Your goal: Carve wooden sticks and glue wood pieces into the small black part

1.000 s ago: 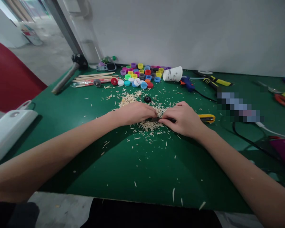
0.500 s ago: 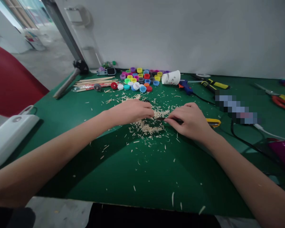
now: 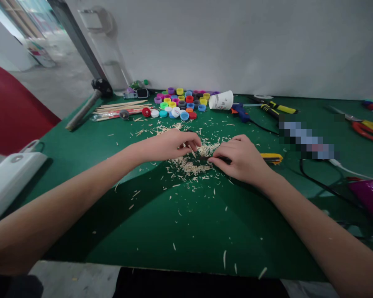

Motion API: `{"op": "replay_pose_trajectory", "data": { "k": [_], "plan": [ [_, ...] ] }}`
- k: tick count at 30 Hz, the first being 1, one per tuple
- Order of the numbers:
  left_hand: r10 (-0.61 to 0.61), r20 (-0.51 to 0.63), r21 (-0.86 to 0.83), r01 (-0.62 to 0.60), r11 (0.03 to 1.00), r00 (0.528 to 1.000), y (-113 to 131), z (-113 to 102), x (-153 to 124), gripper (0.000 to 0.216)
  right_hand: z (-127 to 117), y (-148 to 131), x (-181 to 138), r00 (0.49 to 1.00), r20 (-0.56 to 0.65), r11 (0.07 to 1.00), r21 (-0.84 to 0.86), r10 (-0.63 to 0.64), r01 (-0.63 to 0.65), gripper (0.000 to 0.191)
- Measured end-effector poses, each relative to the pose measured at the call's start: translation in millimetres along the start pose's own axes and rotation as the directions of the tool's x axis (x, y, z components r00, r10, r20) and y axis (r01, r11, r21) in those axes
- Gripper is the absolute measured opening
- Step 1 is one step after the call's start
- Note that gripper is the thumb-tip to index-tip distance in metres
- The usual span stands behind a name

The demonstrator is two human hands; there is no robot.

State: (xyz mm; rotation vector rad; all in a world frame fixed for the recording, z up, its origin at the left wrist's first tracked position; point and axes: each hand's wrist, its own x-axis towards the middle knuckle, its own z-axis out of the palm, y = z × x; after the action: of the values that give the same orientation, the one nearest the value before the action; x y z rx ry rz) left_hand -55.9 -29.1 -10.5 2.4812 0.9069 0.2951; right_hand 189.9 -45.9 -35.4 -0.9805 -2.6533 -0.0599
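My left hand (image 3: 177, 145) is over the wood shavings (image 3: 191, 166), its fingers curled round a short pale wooden stick (image 3: 192, 150). Just to the right, my right hand (image 3: 238, 159) is closed on a knife with a dark blade (image 3: 203, 158); the fingers hide most of its handle. The blade points left toward the stick, low over the shavings. Thin curls and slivers of wood lie scattered around both hands on the green tabletop (image 3: 174, 223).
Colourful bottle caps (image 3: 182, 99) and a tipped paper cup (image 3: 221, 100) lie at the back. Wooden sticks (image 3: 121, 108) are at back left. Rightward are a blue glue gun (image 3: 241, 114), a yellow cutter (image 3: 272, 157) and scissors (image 3: 365, 124). A white case-like object (image 3: 14, 182) stands left.
My left fingers have loosened and lifted a little, so the pale stick end now shows between them. My right hand with the knife has shifted slightly left. The whole view has moved a little.
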Motion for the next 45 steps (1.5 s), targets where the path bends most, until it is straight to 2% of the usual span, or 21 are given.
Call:
{"op": "replay_pose_trajectory", "data": {
  "k": [10, 15, 19, 24, 29, 35, 45],
  "plan": [
    [-0.049, 0.032, 0.178, 0.043, 0.983, 0.998, 11, -2, 0, 0.018, 3, -4, 3, 1.000, -0.008, 1.000, -0.019, 0.002, -0.002, 0.027],
    [-0.010, 0.023, 0.223, 0.005, 0.975, 1.000, 9, 1, 1, 0.016, 4, -3, 3, 1.000, -0.009, 0.999, -0.035, -0.011, 0.011, 0.028],
    [0.011, -0.012, 0.209, -0.008, 0.978, 1.000, 8, 7, 3, 0.017, 5, -2, 3, 1.000, -0.006, 0.999, -0.039, -0.030, 0.029, 0.028],
    [-0.051, -0.060, 0.170, 0.061, 0.984, 0.997, 8, 19, 9, 0.023, 5, -1, 2, 0.998, -0.049, 0.997, -0.063, -0.050, 0.047, 0.025],
    [-0.098, -0.163, 0.108, 0.117, 0.987, 0.982, 9, 28, 11, 0.026, 9, 0, 1, 0.991, -0.083, 0.986, -0.135, -0.107, 0.095, 0.025],
    [-0.048, -0.243, 0.095, 0.073, 0.993, 0.969, 5, 30, 10, 0.014, 12, -1, 0, 0.983, -0.130, 0.977, -0.184, -0.131, 0.106, 0.023],
    [0.039, -0.288, 0.008, -0.038, 0.999, 0.957, 1, 31, 8, 0.012, 17, -1, -3, 0.964, -0.190, 0.959, -0.247, -0.185, 0.136, 0.020]
  ]
}}
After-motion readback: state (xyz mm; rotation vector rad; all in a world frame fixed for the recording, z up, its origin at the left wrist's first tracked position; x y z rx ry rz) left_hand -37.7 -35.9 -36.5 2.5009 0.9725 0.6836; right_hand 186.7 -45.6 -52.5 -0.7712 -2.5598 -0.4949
